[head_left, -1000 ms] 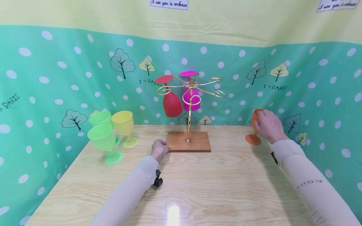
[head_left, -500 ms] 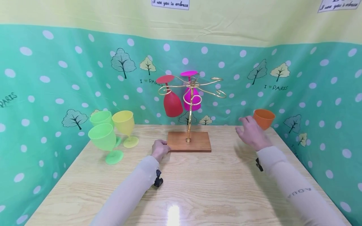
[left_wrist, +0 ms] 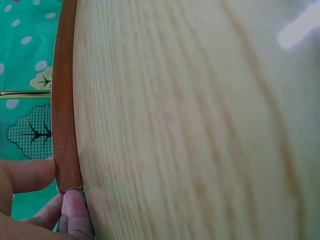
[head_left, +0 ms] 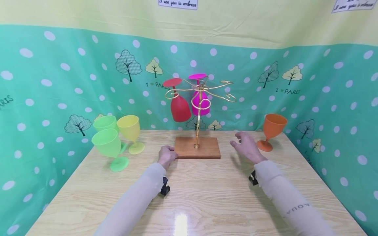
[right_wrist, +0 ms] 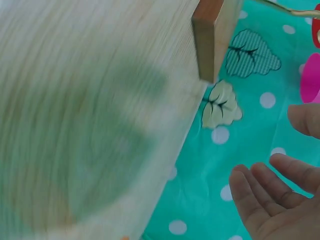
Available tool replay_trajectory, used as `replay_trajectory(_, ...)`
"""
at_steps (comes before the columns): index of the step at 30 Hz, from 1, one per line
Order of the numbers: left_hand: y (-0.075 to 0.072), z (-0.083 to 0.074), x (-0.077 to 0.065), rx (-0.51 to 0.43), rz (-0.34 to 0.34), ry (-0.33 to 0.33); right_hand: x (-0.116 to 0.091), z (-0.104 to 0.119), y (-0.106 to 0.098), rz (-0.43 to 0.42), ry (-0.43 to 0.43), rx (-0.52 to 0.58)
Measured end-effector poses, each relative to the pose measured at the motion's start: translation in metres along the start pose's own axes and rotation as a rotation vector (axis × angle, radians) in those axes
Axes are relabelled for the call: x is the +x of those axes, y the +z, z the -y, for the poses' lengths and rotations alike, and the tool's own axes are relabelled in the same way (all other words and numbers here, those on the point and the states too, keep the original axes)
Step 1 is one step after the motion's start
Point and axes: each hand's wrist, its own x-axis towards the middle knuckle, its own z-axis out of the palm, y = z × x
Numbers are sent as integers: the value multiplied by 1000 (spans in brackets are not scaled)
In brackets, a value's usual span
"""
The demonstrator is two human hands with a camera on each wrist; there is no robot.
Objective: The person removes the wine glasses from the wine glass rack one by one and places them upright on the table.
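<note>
A gold wine glass rack (head_left: 197, 129) with curled wire arms stands on a rectangular wooden base (head_left: 206, 147). Upside down in its loops hang a red goblet (head_left: 180, 109) and a magenta goblet (head_left: 204, 109). My left hand (head_left: 166, 155) grips the base's left front corner. In the left wrist view the thumb (left_wrist: 32, 175) lies on its top and curled fingers (left_wrist: 77, 212) press its end. Between the rack and an upright orange goblet (head_left: 274, 126), my right hand (head_left: 247, 147) is over the table, fingers apart and holding nothing.
At the table's left stand two green goblets (head_left: 107, 144) and a yellow goblet (head_left: 130, 129), all upright. A polka-dotted cloth (head_left: 242, 59) hangs behind the wooden table (head_left: 212, 193) and along both sides.
My right hand has let go of the orange goblet and moved left toward the rack, leaving the goblet standing. The left hand stays on the base.
</note>
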Motion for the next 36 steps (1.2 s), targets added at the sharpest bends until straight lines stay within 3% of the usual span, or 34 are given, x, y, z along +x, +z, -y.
replay_trajectory(8,-1,1,1,-1,2,11,0,19,20,39,123,202)
replay_trajectory(18,-2,0,0,-7,21,-6,4,31,48,116,297,306)
replay_trajectory(25,-4,-3,2,15,37,10,5,28,62,131,350,371)
replay_trajectory(28,-13,-16,3,35,62,26,5,27,66,125,384,382)
replay_trajectory(31,-29,-38,7,57,45,63,5,27,69,124,421,405)
replay_trajectory(34,-50,-64,13,31,-47,138,5,27,72,129,436,419)
replay_trajectory(36,-65,-85,16,-6,-145,253,4,28,74,129,446,421)
